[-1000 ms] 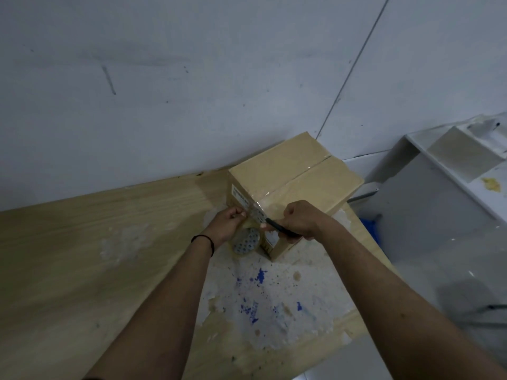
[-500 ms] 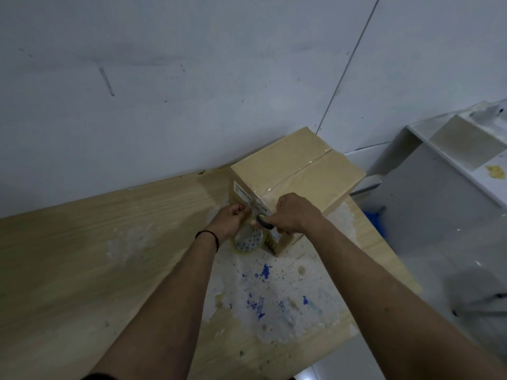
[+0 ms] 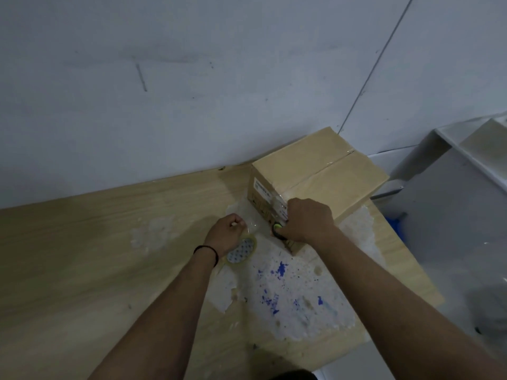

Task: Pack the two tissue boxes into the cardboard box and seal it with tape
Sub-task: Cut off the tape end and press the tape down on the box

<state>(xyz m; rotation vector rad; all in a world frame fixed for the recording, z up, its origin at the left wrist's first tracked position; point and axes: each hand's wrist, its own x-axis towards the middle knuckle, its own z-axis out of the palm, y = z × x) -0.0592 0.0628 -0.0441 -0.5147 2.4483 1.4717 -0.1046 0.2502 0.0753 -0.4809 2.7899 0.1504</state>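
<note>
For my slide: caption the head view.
Left hand holds tape roll; right hand cuts tape at box.

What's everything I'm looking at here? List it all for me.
cardboard box: one, tan, flaps closed with clear tape along the top seam, at the table's far right by the wall
tape roll: one, clear with a blue-dotted core, near the box's front corner
cutting tool: one, black with a green spot, mostly hidden
table: one, light wood, with white patches and blue paint specks
wall: white, behind the table
white unit: one, far right
wristband: one, black, left wrist
left hand: holds the tape roll
right hand: grips the cutting tool against the box
</note>
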